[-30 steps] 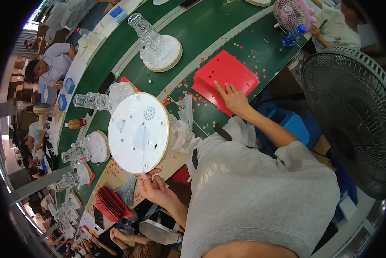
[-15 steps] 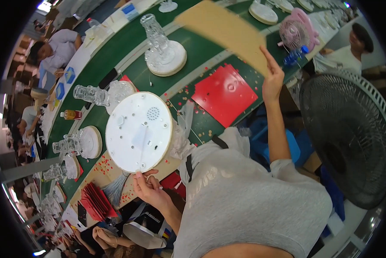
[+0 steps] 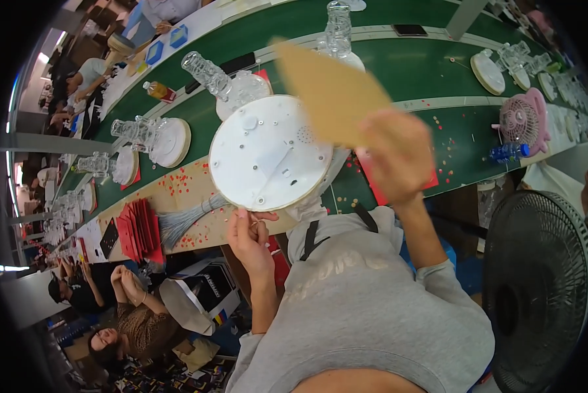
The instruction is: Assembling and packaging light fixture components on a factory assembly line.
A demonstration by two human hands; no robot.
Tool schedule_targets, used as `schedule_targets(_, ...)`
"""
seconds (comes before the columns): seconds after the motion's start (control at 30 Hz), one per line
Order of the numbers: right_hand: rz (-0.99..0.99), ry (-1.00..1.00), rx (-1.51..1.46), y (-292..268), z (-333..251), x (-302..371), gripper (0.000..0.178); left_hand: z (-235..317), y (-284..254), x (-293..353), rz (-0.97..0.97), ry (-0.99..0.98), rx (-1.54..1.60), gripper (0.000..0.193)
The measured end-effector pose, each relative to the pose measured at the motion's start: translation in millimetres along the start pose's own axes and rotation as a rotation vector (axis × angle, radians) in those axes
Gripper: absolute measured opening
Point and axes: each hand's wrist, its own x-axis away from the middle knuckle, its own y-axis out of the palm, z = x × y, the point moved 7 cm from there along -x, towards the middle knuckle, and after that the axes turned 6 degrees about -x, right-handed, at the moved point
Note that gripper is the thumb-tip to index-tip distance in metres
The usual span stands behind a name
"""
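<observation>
My right hand (image 3: 398,154), blurred by motion, grips a corner of a tan cardboard sheet (image 3: 326,92). The sheet is tilted and its lower edge overlaps the right rim of a round white base (image 3: 267,157) in the view. Small screws, a cluster of speaker holes and a dark slot show on the base's flat face. At its near rim my left hand (image 3: 249,239) is closed, fingertips pinched round something thin that I cannot make out. Beneath my right hand, red sheets (image 3: 372,180) lie partly hidden on the table. Clear plastic (image 3: 307,206) bunches below the base.
Clear lamp-like towers on round bases (image 3: 169,141) stand along the green table (image 3: 412,72). Grey wire ties (image 3: 189,219) and red packets (image 3: 138,229) lie at the left. A pink fan (image 3: 524,121), a blue-capped bottle (image 3: 509,152) and a large black fan (image 3: 536,288) are at the right.
The head view has turned, shifting the scene. My right hand has brought the cardboard sheet leftward, from above the red sheets to the white base. My left hand stays at the base's near rim.
</observation>
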Motion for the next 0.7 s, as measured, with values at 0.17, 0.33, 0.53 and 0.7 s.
schedule_targets(0.17,-0.402,-0.045,-0.344,58.5,-66.5,31.4,0.037,-3.1,6.6,1.8,-0.024,-0.036,0.138,0.063)
schedule_targets(0.33,-0.44,-0.062,-0.473,64.1,-65.6,26.5,0.041,-7.1,1.3,4.2,0.066,-0.08,0.146,0.076)
schedule_targets(0.53,-0.517,-0.061,-0.488,75.7,-59.5,30.0,0.044,-5.9,-0.2,3.7,0.046,-0.064,0.112,0.074)
schedule_targets(0.7,-0.545,0.033,-0.523,84.3,-54.4,29.4,0.045,1.7,11.5,4.9,-0.041,-0.059,0.017,0.065)
